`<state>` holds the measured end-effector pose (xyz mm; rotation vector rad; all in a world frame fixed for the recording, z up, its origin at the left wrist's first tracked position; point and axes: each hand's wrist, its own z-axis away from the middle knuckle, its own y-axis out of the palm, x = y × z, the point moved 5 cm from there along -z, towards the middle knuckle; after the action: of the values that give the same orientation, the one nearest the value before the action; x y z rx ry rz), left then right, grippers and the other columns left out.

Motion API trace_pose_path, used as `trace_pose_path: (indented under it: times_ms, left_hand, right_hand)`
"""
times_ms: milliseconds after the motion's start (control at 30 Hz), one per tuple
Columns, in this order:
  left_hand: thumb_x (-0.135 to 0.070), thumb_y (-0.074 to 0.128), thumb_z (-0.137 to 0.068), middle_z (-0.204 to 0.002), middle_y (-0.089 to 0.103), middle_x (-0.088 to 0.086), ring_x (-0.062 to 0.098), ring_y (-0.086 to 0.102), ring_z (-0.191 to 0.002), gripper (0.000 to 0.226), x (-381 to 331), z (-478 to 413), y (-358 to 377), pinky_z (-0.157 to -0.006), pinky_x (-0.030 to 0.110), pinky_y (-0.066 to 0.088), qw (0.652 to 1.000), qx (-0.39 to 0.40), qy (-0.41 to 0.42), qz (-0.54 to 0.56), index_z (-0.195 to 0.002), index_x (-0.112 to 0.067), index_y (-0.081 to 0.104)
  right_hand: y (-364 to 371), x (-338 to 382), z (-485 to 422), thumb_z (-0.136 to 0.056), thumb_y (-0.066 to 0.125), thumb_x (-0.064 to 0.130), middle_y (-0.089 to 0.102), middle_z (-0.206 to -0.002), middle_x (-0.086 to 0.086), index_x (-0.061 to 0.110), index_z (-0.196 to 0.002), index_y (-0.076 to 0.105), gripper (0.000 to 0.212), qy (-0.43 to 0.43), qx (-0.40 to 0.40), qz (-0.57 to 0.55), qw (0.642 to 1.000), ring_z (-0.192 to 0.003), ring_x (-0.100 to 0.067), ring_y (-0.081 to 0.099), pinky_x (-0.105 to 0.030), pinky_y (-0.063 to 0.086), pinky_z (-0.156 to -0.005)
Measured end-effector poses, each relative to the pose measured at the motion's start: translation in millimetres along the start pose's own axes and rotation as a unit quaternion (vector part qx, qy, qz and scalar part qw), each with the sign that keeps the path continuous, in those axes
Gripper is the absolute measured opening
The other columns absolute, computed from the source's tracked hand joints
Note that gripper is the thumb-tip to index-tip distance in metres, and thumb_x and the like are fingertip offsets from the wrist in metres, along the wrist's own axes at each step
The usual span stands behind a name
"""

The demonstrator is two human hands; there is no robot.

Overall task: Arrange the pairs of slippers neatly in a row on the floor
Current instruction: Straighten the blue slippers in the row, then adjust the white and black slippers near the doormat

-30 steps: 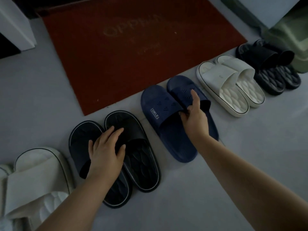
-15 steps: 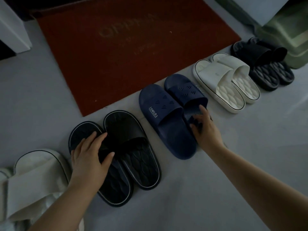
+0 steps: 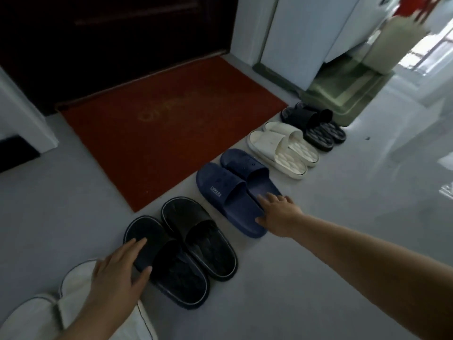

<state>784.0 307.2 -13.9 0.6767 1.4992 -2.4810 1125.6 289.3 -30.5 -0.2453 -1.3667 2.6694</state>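
Several pairs of slippers lie in a diagonal row on the grey floor along the red mat's edge. From near to far: a white pair [image 3: 36, 317] at bottom left, a black pair [image 3: 196, 244], a navy pair [image 3: 228, 192], a white pair [image 3: 282, 148] and a far black pair [image 3: 316, 126]. My left hand [image 3: 117, 273] rests flat with fingers spread on the left black slipper's outer edge. My right hand [image 3: 277, 212] lies with fingers apart against the heel ends of the navy pair, gripping nothing.
A red doormat [image 3: 157, 133] lies before a dark door [image 3: 110, 40]. A green mat [image 3: 343, 94] sits beyond the row by white cabinets [image 3: 306, 30]. Bare glossy floor [image 3: 343, 229] stretches to the right. A white wall corner [image 3: 24, 123] stands at left.
The view has tilted up. My right hand slid back from the navy slipper's strap to the heels. My left hand moved off the black straps to the left slipper's outer side.
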Motion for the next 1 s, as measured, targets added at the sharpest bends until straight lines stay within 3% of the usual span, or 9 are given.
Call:
trace_pose_path:
  times_ms: [100, 233, 400, 567, 733, 900, 1000]
  left_hand:
    - [-0.041, 0.047, -0.090, -0.154, 0.023, -0.004, 0.016, 0.028, -0.139, 0.061, -30.9, 7.1, -0.8, -0.114, 0.037, 0.025, 0.999, 0.039, 0.036, -0.004, -0.143, -0.031, 0.020]
    - [-0.048, 0.040, -0.090, -0.154, 0.016, -0.014, 0.009, 0.019, -0.141, 0.062, -80.6, -2.3, 14.1, -0.117, 0.043, 0.011, 0.995, 0.053, 0.081, 0.001, -0.143, -0.038, 0.010]
    - [-0.046, 0.043, -0.090, -0.150, 0.023, -0.018, 0.005, 0.019, -0.139, 0.059, -141.4, -52.6, 40.3, -0.118, 0.035, 0.003, 0.993, 0.023, 0.107, 0.045, -0.142, -0.040, 0.015]
    - [-0.038, 0.052, -0.089, -0.148, 0.029, -0.015, 0.005, 0.027, -0.135, 0.057, -261.5, -133.9, 80.4, -0.110, 0.022, 0.022, 0.982, 0.018, 0.094, 0.164, -0.140, -0.036, 0.026]
    - [-0.027, 0.055, -0.089, -0.142, 0.042, 0.002, 0.018, 0.045, -0.126, 0.057, -356.5, -244.2, 118.5, -0.100, 0.028, 0.037, 0.964, -0.002, -0.010, 0.267, -0.140, -0.028, 0.030]
    - [-0.015, 0.046, -0.092, -0.150, 0.026, 0.005, 0.025, 0.039, -0.129, 0.059, -377.7, -298.4, 140.4, -0.100, 0.027, 0.034, 0.964, -0.016, -0.102, 0.244, -0.144, -0.020, 0.019]
    - [-0.011, 0.046, -0.092, -0.156, 0.014, 0.000, 0.020, 0.029, -0.138, 0.062, -377.2, -296.1, 152.8, -0.106, 0.027, 0.029, 0.963, -0.015, -0.115, 0.243, -0.146, -0.021, 0.015]
  right_hand:
    - [-26.8, -6.6, 61.7, -0.092, 0.034, 0.050, 0.016, -0.155, -0.007, 0.026, -0.147, 0.010, 0.064, -0.070, -0.004, 0.058, 0.996, -0.140, -0.030, 0.020, -0.045, 0.009, -0.115]
    - [-49.8, -43.8, 79.9, -0.091, 0.038, 0.048, 0.027, -0.152, 0.000, 0.030, -0.144, 0.022, 0.058, -0.070, -0.045, 0.032, 0.996, -0.137, -0.024, 0.029, -0.040, 0.011, -0.115]
    - [-54.5, -131.5, 14.7, -0.090, 0.045, 0.046, 0.027, -0.151, 0.002, 0.029, -0.142, 0.027, 0.058, -0.062, -0.067, 0.011, 0.996, -0.137, -0.023, 0.029, -0.036, 0.018, -0.114]
    - [-83.1, -226.2, -104.6, -0.087, 0.057, 0.032, 0.030, -0.149, -0.007, 0.020, -0.143, 0.027, 0.065, -0.023, -0.115, -0.169, 0.979, -0.133, -0.029, 0.035, -0.036, 0.033, -0.107]
    - [-100.6, -278.2, -219.1, -0.089, 0.054, 0.019, 0.019, -0.155, -0.008, 0.018, -0.147, 0.015, 0.070, -0.063, -0.148, -0.224, 0.961, -0.139, -0.029, 0.028, -0.039, 0.030, -0.108]
    - [-91.3, -288.3, -264.6, -0.092, 0.042, 0.016, 0.036, -0.149, -0.010, 0.019, -0.146, 0.021, 0.058, -0.116, -0.101, -0.253, 0.955, -0.132, -0.028, 0.040, -0.033, 0.035, -0.104]
    - [-78.6, -285.4, -260.3, -0.092, 0.039, 0.014, 0.030, -0.151, -0.008, 0.018, -0.147, 0.015, 0.060, -0.151, -0.098, -0.266, 0.947, -0.135, -0.026, 0.036, -0.032, 0.033, -0.107]
